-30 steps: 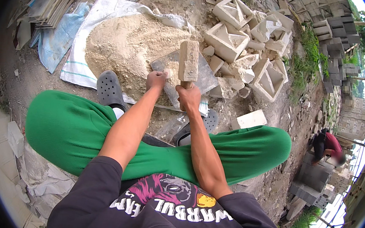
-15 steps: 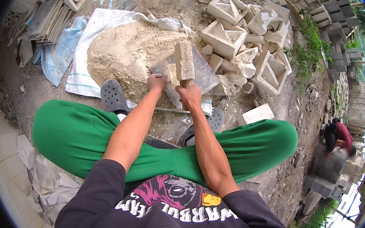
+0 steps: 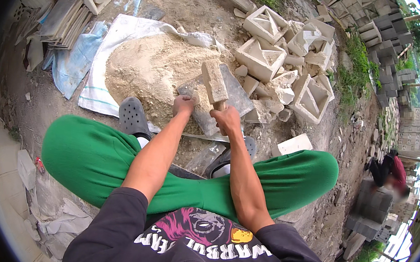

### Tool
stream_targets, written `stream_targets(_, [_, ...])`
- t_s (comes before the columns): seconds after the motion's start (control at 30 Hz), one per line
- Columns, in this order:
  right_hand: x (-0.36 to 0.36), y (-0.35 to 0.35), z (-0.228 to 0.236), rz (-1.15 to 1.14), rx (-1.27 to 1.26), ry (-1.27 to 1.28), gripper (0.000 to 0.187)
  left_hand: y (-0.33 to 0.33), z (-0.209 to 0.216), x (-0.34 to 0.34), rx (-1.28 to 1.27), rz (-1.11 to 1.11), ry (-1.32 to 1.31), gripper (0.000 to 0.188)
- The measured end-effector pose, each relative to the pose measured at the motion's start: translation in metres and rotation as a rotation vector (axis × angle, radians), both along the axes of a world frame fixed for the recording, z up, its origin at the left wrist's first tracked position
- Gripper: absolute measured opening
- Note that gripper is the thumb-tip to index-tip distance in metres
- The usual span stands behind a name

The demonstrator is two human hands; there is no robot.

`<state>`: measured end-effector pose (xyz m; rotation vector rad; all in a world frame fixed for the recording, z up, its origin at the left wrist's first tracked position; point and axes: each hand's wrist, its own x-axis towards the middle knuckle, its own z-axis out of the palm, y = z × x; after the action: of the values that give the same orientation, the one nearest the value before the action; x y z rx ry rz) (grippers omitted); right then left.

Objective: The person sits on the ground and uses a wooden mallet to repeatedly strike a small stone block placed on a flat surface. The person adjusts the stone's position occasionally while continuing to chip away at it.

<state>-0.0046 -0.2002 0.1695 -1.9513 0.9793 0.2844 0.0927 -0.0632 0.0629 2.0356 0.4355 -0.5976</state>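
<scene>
My right hand [image 3: 226,120] is wrapped round the short wooden handle of a mallet [image 3: 214,82]. The mallet's blocky, dust-coated head is raised over a dark flat slab [image 3: 236,95]. At the slab's left side, my left hand [image 3: 184,106] has its fingers closed low over the surface; what they pinch is too small to make out. Left of the slab, a mound of crushed pale rubble [image 3: 143,66] lies on a white woven sack [image 3: 92,92], close to my left hand.
Broken pale blocks with triangular openings [image 3: 261,58] are heaped beyond the slab to the right. Thin boards [image 3: 67,24] and a blue sheet [image 3: 72,69] lie at left. A pale fragment [image 3: 293,145] rests by my right knee. A person [image 3: 390,171] bends over grey blocks at far right.
The mallet head has tilted a little to the left in my right hand. My left hand stays by the slab. The whole view has shifted slightly.
</scene>
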Motion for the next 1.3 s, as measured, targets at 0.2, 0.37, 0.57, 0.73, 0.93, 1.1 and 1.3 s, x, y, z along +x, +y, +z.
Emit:
stream_targets(0.2, [-0.007,0.02,-0.017,-0.076,0.08,-0.207,0.023,0.0,-0.012,-0.003,-0.06,0.031,-0.074,0.038])
stream_targets(0.37, [-0.022,0.014,-0.051,-0.034,0.055,0.115,0.031,-0.003,-0.018,0.004,-0.009,-0.11,-0.134,0.047])
stream_targets(0.57, [-0.022,0.034,-0.019,-0.283,0.07,-0.238,0.025,0.0,-0.024,-0.001,0.065,-0.254,-0.26,0.039])
stream_targets(0.73, [-0.026,0.03,-0.036,-0.122,0.018,-0.087,0.027,0.006,-0.02,-0.002,0.073,-0.232,-0.18,0.031])
stream_targets(0.93, [-0.035,0.025,-0.07,-0.174,0.083,0.062,0.031,0.001,0.027,-0.007,0.164,-0.206,-0.006,0.034])
stream_targets(1.1, [-0.03,0.033,-0.023,-0.144,0.13,0.011,0.034,0.008,0.027,-0.006,0.149,-0.193,0.047,0.031])
stream_targets(1.3, [-0.004,0.032,0.021,-0.12,-0.023,-0.292,0.028,0.01,0.012,-0.008,0.001,-0.224,-0.026,0.029])
